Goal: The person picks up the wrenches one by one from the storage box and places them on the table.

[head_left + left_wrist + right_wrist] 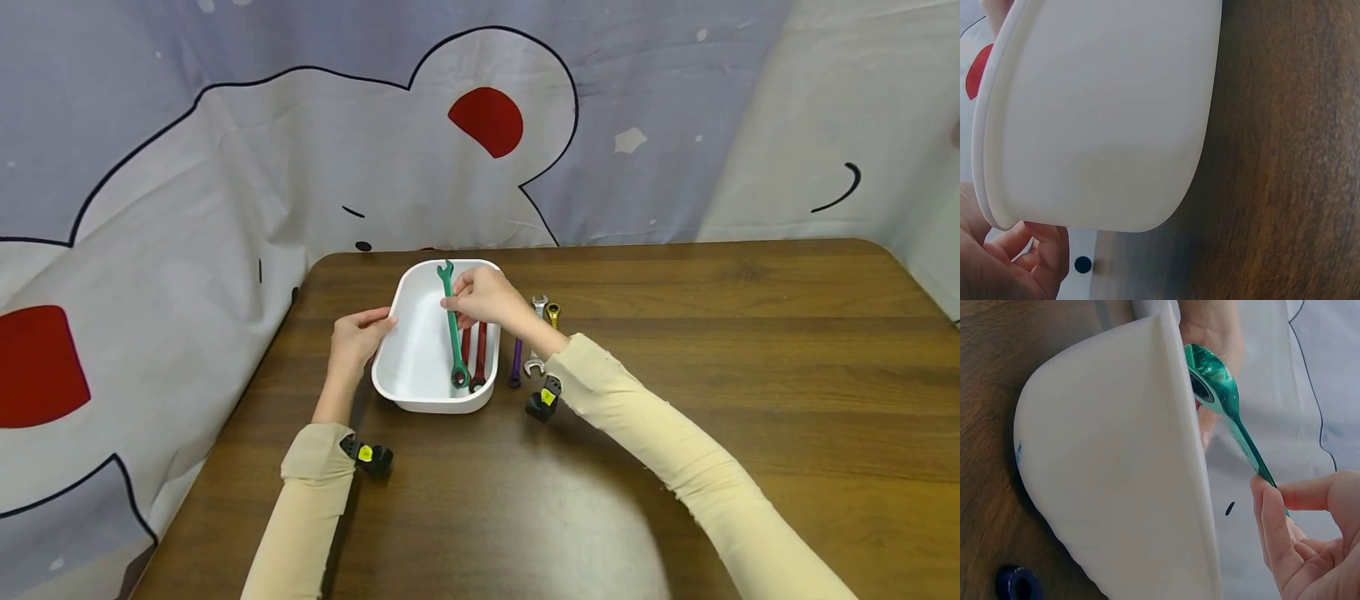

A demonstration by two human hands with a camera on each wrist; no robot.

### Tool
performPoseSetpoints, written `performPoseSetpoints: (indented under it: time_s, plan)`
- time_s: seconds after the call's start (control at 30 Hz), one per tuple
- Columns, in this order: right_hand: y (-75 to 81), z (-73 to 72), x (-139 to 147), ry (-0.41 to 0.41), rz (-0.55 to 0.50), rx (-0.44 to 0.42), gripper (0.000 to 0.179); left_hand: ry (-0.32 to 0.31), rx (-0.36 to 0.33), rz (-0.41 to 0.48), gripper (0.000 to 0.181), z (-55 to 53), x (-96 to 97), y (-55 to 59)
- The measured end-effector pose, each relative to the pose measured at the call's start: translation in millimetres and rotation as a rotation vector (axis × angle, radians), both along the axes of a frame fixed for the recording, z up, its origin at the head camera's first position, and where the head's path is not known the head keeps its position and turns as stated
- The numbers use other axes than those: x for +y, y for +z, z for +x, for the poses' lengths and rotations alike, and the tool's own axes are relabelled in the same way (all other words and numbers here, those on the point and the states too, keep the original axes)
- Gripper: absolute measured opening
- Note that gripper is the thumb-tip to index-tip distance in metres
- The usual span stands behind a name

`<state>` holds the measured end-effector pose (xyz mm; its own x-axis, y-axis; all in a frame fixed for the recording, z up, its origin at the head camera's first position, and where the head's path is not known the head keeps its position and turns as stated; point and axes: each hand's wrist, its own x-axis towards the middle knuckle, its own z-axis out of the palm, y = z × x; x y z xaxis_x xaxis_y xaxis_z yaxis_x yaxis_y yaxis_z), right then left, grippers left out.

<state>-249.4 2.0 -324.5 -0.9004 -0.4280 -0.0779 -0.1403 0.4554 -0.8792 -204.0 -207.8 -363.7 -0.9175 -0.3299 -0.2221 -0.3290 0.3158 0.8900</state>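
My right hand pinches a green combination wrench by its shaft between thumb and fingers, over the white plastic bin. The wrench's open end points to the back and its ring end to the front. In the right wrist view, the green ring end shows just above the bin's rim. My left hand grips the bin's left rim, thumb on top and fingers curled against the outer wall in the left wrist view. Inside the bin, along its right side, lie two red wrenches, partly hidden under my right hand.
Right of the bin, a purple wrench, a silver wrench and a gold wrench lie on the brown wooden table, partly covered by my right forearm. A printed curtain hangs behind the table's back edge.
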Motion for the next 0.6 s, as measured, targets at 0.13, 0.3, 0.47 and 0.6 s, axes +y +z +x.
performPoseSetpoints:
  time_s: [0.13,0.3,0.47,0.6]
  plan:
    - [4.7,1.4,4.9,-0.013,0.019,0.014,0.019,0.002,0.005,0.005,0.037,-0.1,0.5,-0.1]
    - [8.0,3.3,9.9,-0.027,0.001,0.020,0.018,0.009,0.008,0.002,0.037,-0.9,1.2,-0.8]
    - [7.4,6.2,14.9,-0.033,-0.017,0.049,0.018,0.016,-0.006,-0.004,0.037,-0.4,1.0,-0.9]
    - [8.5,8.9,20.1,-0.036,-0.037,0.057,0.018,0.015,-0.007,0.005,0.037,-0.5,1.1,-1.6]
